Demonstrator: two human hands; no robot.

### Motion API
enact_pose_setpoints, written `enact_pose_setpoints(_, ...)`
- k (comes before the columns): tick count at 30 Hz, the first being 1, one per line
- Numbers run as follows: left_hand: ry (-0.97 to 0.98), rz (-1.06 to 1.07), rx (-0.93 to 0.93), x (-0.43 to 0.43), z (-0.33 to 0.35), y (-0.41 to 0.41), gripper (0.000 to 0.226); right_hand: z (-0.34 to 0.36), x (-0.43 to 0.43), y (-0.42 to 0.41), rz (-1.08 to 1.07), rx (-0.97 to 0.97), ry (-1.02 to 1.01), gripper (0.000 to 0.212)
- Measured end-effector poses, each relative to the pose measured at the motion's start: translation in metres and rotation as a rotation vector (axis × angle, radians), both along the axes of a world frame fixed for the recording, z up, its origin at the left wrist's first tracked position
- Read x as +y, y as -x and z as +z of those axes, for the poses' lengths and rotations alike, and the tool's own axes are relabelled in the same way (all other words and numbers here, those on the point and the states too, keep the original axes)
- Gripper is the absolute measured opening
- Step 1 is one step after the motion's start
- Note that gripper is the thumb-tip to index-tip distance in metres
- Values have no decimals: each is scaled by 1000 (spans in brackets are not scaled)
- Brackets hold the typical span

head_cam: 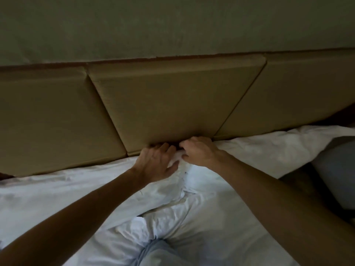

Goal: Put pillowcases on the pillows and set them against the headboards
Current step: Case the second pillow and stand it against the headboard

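Tan padded headboard [169, 104] behind white-sheeted bed [57, 194]. White fabric [177, 158] bunched at headboard base. Right hand [199, 151] fingers curled, pinching it. Left hand [156, 163] fingers stretched over it, tips hidden; grip unclear.

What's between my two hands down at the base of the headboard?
A bunched fold of white fabric fills the gap between the left hand and right hand, just below the tan padded headboard; the head view shows it.

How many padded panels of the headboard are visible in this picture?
3: the left panel, the middle panel and the right panel. More may be hidden beyond the edges of the frame.
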State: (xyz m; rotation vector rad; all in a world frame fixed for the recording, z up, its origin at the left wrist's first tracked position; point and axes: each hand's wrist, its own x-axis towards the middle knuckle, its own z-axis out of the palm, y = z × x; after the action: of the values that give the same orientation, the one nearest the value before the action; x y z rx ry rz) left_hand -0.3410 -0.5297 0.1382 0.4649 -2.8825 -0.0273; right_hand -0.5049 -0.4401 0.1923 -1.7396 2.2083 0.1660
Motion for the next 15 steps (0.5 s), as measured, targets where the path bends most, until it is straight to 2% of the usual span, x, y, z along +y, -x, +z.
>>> enact_pose_setpoints(3, 23, -5, -41, 4, 2, 7, 23, 2, 9, 4, -70, -53, 30, 23)
enact_pose_setpoints(7, 11, -106, -138, 15, 15, 42, 30, 9, 44, 7, -187, -78, 200, 28)
enact_pose_setpoints(12, 107, -383, -124, 58, 61, 116, 25, 23, 124, 23, -568, -178, 399, 39)
enact_pose_setpoints(15, 158, -467, -200, 81, 74, 148, 26, 25, 191, 32, -769, -217, 305, 45)
